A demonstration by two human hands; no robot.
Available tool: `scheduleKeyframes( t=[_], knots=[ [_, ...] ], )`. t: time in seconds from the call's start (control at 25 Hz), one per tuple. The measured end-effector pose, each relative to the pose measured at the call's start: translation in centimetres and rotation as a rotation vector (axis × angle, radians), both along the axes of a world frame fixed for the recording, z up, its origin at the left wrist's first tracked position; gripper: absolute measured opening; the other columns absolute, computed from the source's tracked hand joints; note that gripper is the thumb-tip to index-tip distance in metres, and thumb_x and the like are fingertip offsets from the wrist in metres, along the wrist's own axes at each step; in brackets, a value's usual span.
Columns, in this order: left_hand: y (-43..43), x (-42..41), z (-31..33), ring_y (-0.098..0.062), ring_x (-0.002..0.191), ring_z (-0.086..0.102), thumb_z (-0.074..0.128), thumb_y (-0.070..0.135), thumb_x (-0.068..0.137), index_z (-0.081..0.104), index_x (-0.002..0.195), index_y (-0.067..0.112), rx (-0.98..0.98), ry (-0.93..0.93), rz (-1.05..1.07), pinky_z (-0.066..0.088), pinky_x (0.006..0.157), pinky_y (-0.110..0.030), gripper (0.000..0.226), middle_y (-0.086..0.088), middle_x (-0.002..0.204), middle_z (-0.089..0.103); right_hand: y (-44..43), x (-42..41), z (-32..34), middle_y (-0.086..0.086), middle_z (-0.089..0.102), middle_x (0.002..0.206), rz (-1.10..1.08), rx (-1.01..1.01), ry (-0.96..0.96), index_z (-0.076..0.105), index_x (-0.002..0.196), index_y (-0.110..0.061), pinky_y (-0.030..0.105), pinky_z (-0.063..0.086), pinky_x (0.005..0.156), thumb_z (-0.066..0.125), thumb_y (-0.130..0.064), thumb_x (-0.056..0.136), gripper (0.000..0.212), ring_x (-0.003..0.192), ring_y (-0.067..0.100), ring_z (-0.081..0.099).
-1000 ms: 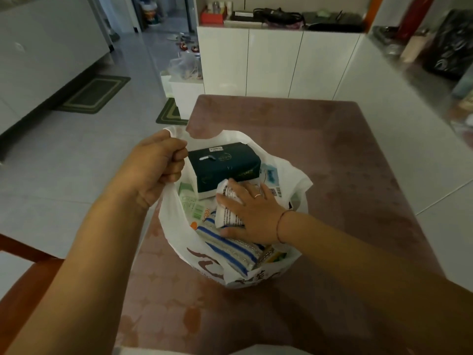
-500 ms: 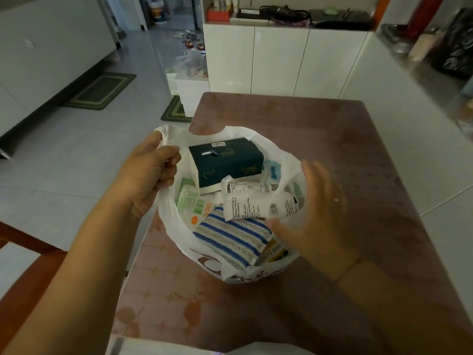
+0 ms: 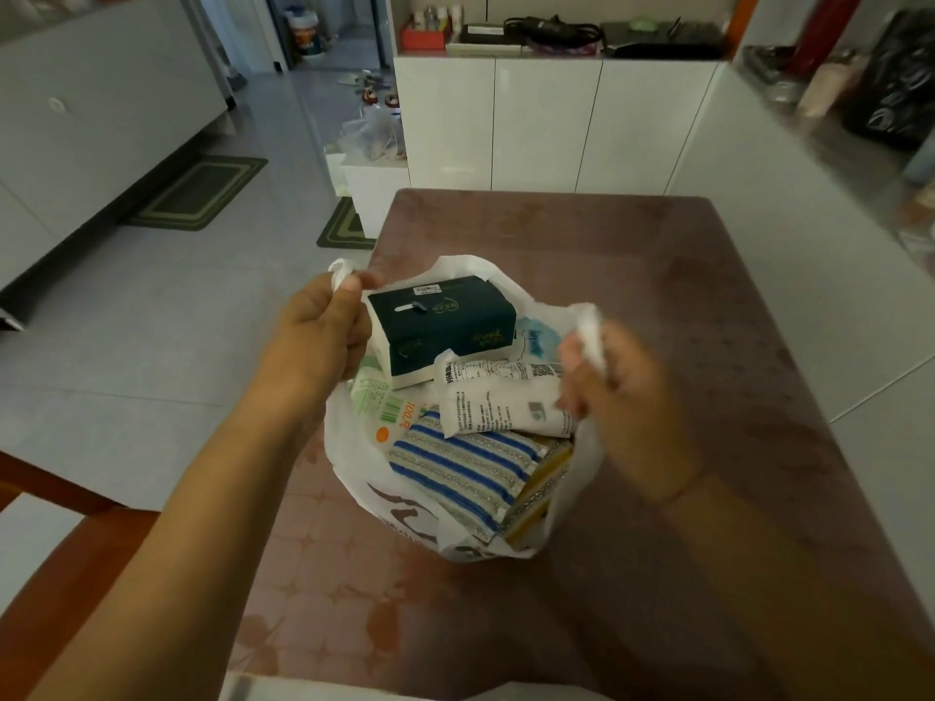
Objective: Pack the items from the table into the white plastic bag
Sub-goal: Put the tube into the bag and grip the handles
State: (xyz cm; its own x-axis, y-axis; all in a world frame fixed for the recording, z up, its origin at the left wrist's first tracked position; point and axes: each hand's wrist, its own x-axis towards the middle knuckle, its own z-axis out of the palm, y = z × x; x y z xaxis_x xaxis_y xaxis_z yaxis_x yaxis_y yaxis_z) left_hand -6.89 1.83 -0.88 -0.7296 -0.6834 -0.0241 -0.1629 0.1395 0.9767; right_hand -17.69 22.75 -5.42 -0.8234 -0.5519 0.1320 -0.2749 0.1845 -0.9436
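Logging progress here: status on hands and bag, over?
Left hand grips one handle, right hand the other. Packed white plastic bag, mouth open. No obstruction seen.

Head view, forward-down, close over table (image 3: 657, 306)

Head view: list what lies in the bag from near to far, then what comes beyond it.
Blue-striped cloth → white printed packet → dark green box → far rim of the white plastic bag → table → white cabinets.

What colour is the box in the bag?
Dark green box with gold markings, in the head view.
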Motion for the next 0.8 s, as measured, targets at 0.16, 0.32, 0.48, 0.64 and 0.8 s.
scheduleKeyframes(
  t=[0.16, 0.32, 0.48, 0.64, 0.8],
  knots=[
    [0.2, -2.6, 3.1, -0.006, 0.045, 0.029, 0.033, 0.027, 0.101, 0.060, 0.112, 0.012, 0.040, 0.077, -0.074, 0.026, 0.047, -0.022, 0.033, 0.009, 0.051, 0.037, 0.5, -4.9, 5.5, -0.010, 0.043, 0.041, -0.153, -0.239, -0.049, 0.059, 0.075, -0.017, 0.017, 0.029, 0.037, 0.046, -0.014, 0.094, 0.023, 0.038, 0.004, 0.031],
    [1.6, -6.1, 6.3, -0.006, 0.042, 0.030, 0.032, 0.024, 0.101, 0.060, 0.113, 0.013, 0.038, 0.184, -0.226, 0.027, 0.041, -0.019, 0.032, 0.009, 0.049, 0.036, 3.0, -7.8, 9.1, -0.010, 0.047, 0.040, -0.231, -0.269, 0.035, 0.060, 0.077, -0.017, 0.016, 0.026, 0.036, 0.045, -0.017, 0.096, 0.024, 0.037, 0.003, 0.032],
    [5.1, -10.1, 6.4, -0.004, 0.036, 0.030, 0.033, 0.019, 0.101, 0.059, 0.110, 0.007, 0.173, 0.222, -0.342, 0.027, 0.037, -0.018, 0.030, 0.011, 0.041, 0.038, 7.9, -10.0, 10.2, -0.009, 0.048, 0.038, -0.326, -0.223, 0.084, 0.060, 0.074, -0.019, 0.014, 0.026, 0.035, 0.047, -0.017, 0.095, 0.025, 0.035, 0.003, 0.032],
    [8.4, -13.2, 3.5, -0.004, 0.035, 0.029, 0.036, 0.019, 0.101, 0.059, 0.100, 0.007, 0.235, 0.155, -0.356, 0.026, 0.035, -0.017, 0.026, 0.012, 0.040, 0.038, 11.5, -11.0, 7.1, -0.008, 0.048, 0.038, -0.425, -0.149, 0.061, 0.060, 0.072, -0.019, 0.016, 0.026, 0.036, 0.046, -0.015, 0.095, 0.027, 0.036, 0.003, 0.032],
    [10.2, -15.8, 0.9, -0.004, 0.039, 0.031, 0.035, 0.016, 0.101, 0.055, 0.115, 0.010, 0.278, 0.124, -0.376, 0.028, 0.038, -0.017, 0.025, 0.005, 0.050, 0.038, 14.2, -11.6, 4.0, -0.003, 0.052, 0.060, -0.464, -0.060, 0.081, 0.060, 0.090, -0.026, 0.015, 0.035, 0.044, 0.045, -0.012, 0.095, 0.022, 0.044, 0.001, 0.042]
  ],
)
